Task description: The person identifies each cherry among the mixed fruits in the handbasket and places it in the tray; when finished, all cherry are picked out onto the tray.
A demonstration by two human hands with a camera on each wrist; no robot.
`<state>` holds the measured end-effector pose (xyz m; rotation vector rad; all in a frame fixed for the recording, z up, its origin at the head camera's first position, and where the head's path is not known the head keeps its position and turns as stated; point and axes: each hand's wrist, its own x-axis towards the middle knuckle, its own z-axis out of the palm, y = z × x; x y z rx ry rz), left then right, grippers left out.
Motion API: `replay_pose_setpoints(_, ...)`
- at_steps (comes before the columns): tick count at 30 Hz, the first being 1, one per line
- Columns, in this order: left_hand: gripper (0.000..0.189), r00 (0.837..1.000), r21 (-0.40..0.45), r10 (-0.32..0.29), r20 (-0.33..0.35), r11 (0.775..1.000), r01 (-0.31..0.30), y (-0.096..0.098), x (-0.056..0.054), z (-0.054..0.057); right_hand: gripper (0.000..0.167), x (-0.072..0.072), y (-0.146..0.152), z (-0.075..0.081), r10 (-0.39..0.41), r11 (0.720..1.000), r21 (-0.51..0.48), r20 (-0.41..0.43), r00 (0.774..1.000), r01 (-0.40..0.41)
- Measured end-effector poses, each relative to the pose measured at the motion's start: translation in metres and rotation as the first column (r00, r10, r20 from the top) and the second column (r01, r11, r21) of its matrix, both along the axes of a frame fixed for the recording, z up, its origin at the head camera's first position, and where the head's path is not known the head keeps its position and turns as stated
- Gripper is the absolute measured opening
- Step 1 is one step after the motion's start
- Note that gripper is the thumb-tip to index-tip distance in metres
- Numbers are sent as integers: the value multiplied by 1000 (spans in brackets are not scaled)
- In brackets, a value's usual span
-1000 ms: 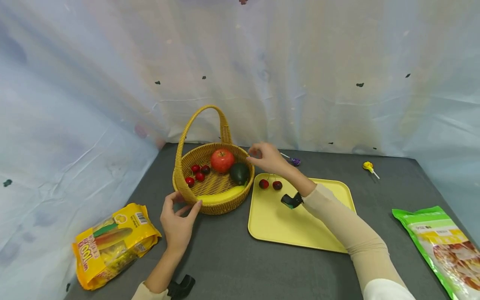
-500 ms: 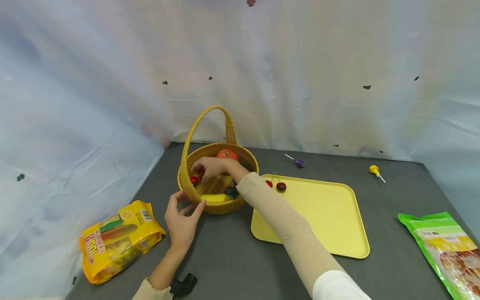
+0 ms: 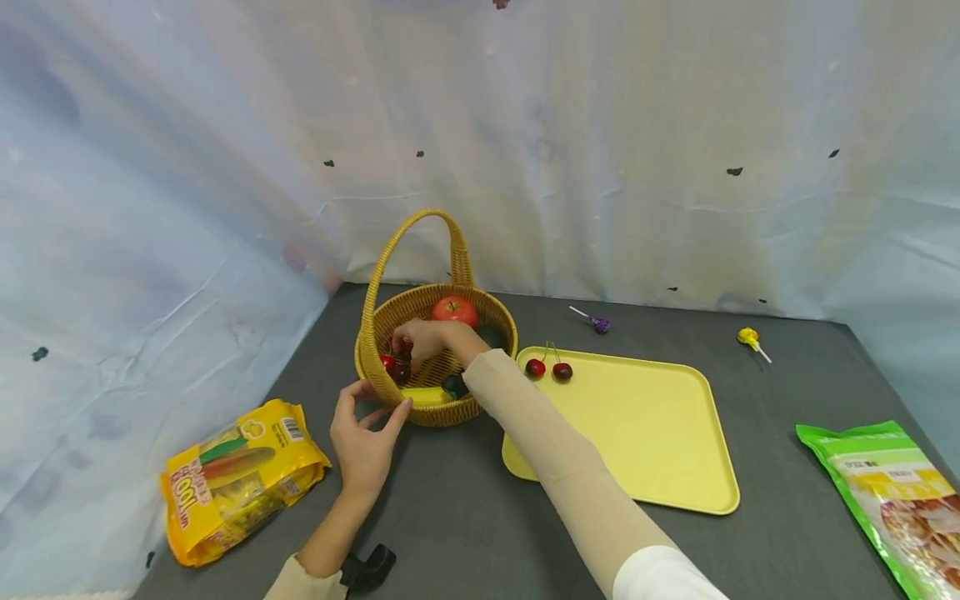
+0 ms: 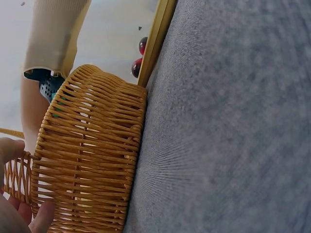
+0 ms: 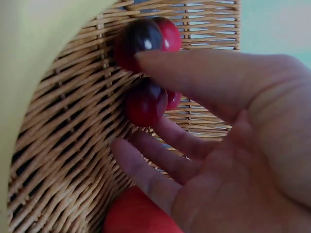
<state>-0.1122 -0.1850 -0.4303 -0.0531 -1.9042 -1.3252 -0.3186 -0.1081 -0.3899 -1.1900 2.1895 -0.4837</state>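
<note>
"Two bare hands met at a wicker basket (image 3: 442, 415) on a dark table (image 3: 465, 525). What did the left one do?"

"The left hand (image 3: 363, 442) gripped the foot of the basket's tall handle (image 3: 372, 292), thumb and fingers on either side of the weave."

"And the right hand (image 3: 420, 337)?"

"It reached down inside the basket, thumb and fingers well parted. Four cherries (image 5: 143, 108) sat bunched beside the fingertips. Seen from the right wrist, the thumb overlapped one dark cherry; whether it touched could not be told."

"What else did the basket hold?"

"A round red fruit (image 3: 455, 310) toward the back, a dark green fruit (image 3: 491, 336) at the right, and a banana (image 3: 423, 396) along the near side, partly hidden."

"And around it?"

"Just to its right lay a yellow tray (image 3: 645, 433), crossed at its left by a beige sleeve (image 3: 540, 417). Two stemmed cherries (image 3: 562, 372) rested near its far left corner. Behind the tray lay a purple lollipop (image 3: 599, 324); a yellow lollipop (image 3: 748, 337) lay farther right. A yellow bag (image 3: 240, 483) flanked the scene at left, a green-edged packet (image 3: 888, 487) at right."
</note>
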Motion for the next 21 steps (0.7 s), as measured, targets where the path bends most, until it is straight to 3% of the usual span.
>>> replay_pose_setpoints(5, 45, 1000, -16, 7, 5, 1000, -7, 0, 1, 0, 33, 0, 1, -6, 36, 999, -23, 50, 998, -35)
replay_pose_setpoints(11, 45, 1000, -10, 4, 19, 1000, -4, 1, 2, 1, 22, 1, 5, -4, 8, 999, -35, 112, 994, -4)
replay_pose_setpoints(15, 45, 1000, -2, 4, 16, 1000, -4, 0, 1, 0, 26, 0, 13, 8, 8, 991, -135, 211, 977, 21)
replay_pose_setpoints(21, 45, 1000, 9, 2, 4, 1000, -2, -2, 1, -1, 25, -5, 36, 32, 54, 946, -322, 249, 967, 30)
